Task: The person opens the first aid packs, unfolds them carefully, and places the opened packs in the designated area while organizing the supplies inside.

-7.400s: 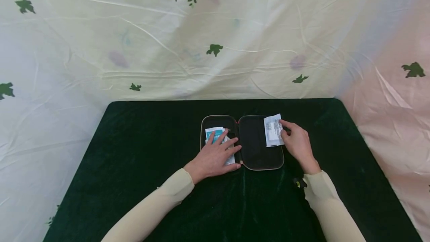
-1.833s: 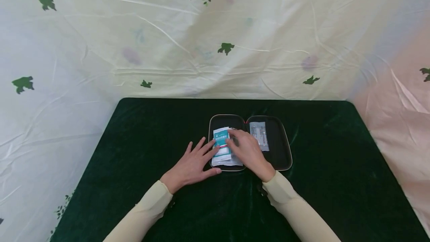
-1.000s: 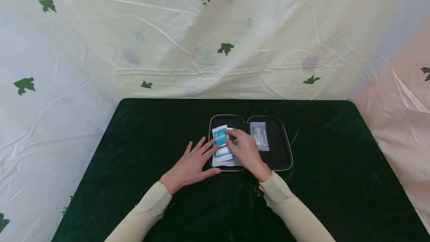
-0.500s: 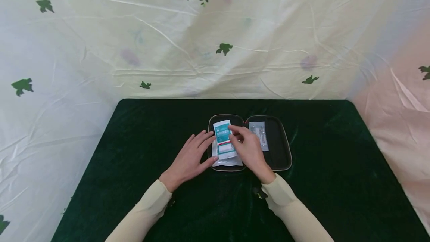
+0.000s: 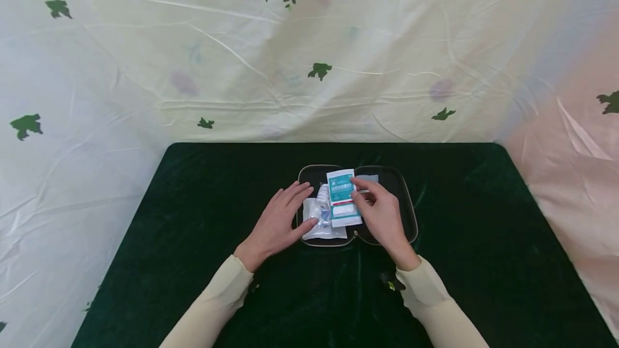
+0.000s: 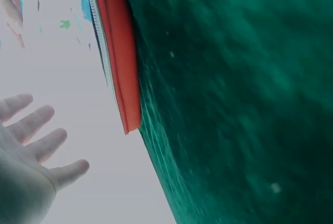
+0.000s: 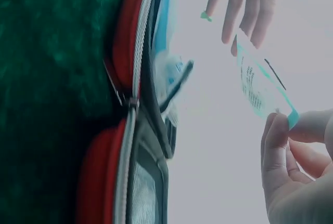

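My right hand (image 5: 385, 218) pinches the edge of a teal-and-white sachet (image 5: 342, 193) between thumb and fingertips, raised above the middle of an open zippered case (image 5: 403, 197). In the right wrist view the sachet (image 7: 255, 86) is tilted, clear of the case. My left hand (image 5: 275, 220) hovers at the case's left edge, fingers extended and holding nothing. Within the left half lie a clear-wrapped item (image 5: 321, 209) and a white packet (image 5: 319, 234). A pale packet (image 5: 369, 178) in the right half is mostly hidden behind the right hand and sachet.
The case's outer shell (image 6: 122, 52) is red with a pale zipper. It lies on a dark green velvet-covered table (image 5: 217, 187). A pale patterned curtain (image 5: 251, 69) hangs behind the table's far edge.
My right hand has lifted the teal-and-white sachet off the left-half pile and carried it rightward, baring the clear-wrapped item. The left hand has risen slightly off the pile. Earlier, another packet went rightward.
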A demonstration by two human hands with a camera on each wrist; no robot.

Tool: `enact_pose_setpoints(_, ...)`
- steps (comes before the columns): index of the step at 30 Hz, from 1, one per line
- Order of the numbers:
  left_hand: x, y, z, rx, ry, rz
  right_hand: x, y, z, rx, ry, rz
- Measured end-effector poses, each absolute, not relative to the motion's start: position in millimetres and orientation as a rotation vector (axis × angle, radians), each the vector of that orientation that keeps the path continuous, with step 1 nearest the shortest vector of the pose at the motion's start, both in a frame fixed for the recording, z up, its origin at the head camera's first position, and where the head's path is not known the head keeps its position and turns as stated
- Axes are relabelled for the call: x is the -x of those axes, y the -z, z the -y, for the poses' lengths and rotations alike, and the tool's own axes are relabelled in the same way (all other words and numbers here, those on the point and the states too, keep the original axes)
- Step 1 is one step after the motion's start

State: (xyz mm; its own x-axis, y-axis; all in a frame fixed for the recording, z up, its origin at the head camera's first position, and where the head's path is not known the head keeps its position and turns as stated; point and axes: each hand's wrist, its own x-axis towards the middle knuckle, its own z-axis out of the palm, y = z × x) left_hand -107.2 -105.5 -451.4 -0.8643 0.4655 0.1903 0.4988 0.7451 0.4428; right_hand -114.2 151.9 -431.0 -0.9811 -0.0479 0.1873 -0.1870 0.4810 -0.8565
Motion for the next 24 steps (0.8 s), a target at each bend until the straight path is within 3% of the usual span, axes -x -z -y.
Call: enact_pose_setpoints(24,114,461,49,1.110,0.541,2.907,111,436,-226,-0.043,-1.448,2.563)
